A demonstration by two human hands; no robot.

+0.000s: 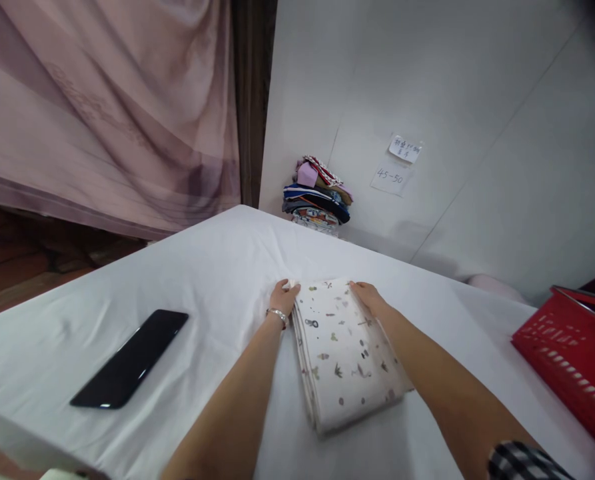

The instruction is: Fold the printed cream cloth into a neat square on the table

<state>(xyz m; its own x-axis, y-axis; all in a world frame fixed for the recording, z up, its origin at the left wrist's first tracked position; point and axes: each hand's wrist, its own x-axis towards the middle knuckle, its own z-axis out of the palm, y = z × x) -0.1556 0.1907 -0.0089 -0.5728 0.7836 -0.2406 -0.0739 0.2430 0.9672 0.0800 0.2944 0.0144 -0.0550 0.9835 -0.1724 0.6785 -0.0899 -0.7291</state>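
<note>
A folded white cloth (pixel 344 353) printed with small plant-like motifs lies in several layers on the white-covered table. At its far left corner, my left hand (pixel 283 298) is closed on the edge, with a bracelet at the wrist. My right hand (pixel 370 297) pinches the far right corner, and part of the cloth's right side is hidden behind that forearm. The near end of the cloth rests between my two forearms, its layered folds showing along the left side.
A black phone-like slab (pixel 131 360) lies to the left on the table sheet (pixel 217 267). Folded clothes (pixel 317 193) are stacked by the wall, near paper notes (pixel 396 163). A red plastic basket (pixel 567 353) stands at the right edge. A pink curtain (pixel 127 100) hangs behind left.
</note>
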